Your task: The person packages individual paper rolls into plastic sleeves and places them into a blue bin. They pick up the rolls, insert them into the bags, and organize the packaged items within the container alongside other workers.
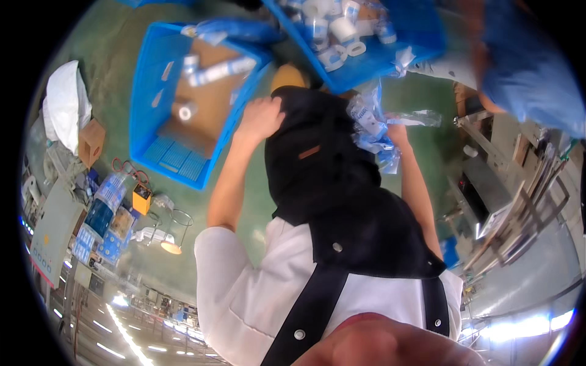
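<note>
My left hand is beside the edge of the black apron, close to the right wall of a blue crate. Its fingers are curled in, and I see nothing in them. In my right hand is a bunch of crumpled clear plastic bags with blue print, hanging beside the apron. The bags partly cover its fingers. White paper rolls lie on the brown bottom of the left crate, some end to end. A second blue crate, ahead, holds several loose white rolls.
Another person's blue clothing is at the upper right, blurred. Metal frames stand on the right. On the left are a white sack, a cardboard box, a yellow device and a round stool on the green floor.
</note>
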Motion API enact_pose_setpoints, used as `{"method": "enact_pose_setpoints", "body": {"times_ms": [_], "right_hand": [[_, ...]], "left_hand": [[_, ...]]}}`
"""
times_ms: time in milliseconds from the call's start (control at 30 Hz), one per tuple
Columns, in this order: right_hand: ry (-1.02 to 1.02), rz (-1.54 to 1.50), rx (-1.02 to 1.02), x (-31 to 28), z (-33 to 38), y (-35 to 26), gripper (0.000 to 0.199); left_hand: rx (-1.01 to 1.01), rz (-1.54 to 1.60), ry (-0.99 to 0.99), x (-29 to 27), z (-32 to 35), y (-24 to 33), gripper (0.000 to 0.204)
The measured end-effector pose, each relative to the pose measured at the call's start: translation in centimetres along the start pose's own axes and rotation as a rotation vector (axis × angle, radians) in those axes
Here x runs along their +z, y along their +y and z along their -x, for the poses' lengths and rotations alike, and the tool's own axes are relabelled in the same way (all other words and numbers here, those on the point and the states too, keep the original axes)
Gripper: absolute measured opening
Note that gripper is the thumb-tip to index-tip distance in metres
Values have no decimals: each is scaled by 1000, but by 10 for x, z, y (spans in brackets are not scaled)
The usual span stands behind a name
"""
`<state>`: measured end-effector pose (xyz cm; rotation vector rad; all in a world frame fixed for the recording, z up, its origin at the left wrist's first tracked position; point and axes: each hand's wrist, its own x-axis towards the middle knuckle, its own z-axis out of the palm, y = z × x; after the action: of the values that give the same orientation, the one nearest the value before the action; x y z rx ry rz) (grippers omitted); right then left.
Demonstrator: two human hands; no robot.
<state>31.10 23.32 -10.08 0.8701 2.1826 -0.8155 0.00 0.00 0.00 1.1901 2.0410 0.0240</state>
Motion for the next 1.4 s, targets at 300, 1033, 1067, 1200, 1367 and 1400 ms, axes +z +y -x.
{"method": "enact_pose_setpoints", "body": {"times_ms": [300, 1033, 1067, 1200, 1367, 1400], "right_hand": [[686, -334, -219, -37, -182, -3, 45], [1056, -486, -366, -68, -258, 42, 46], [1071, -494, -331, -67, -258, 51, 47], [1143, -600, -390, -67, -264, 45, 33], [1117, -555, -627, -66, -277, 65, 23], [927, -843, -495, -62, -277, 63, 22]], "left_hand": [[316, 318, 3, 102, -289, 43, 27], [116, 136, -729, 148, -467, 33, 39], [-13, 326, -856, 118, -468, 52, 33], [237, 630, -565, 34, -466, 22, 36], [370, 1070, -255, -34, -440, -5, 34], [415, 1228, -222, -34, -433, 2, 34]]}}
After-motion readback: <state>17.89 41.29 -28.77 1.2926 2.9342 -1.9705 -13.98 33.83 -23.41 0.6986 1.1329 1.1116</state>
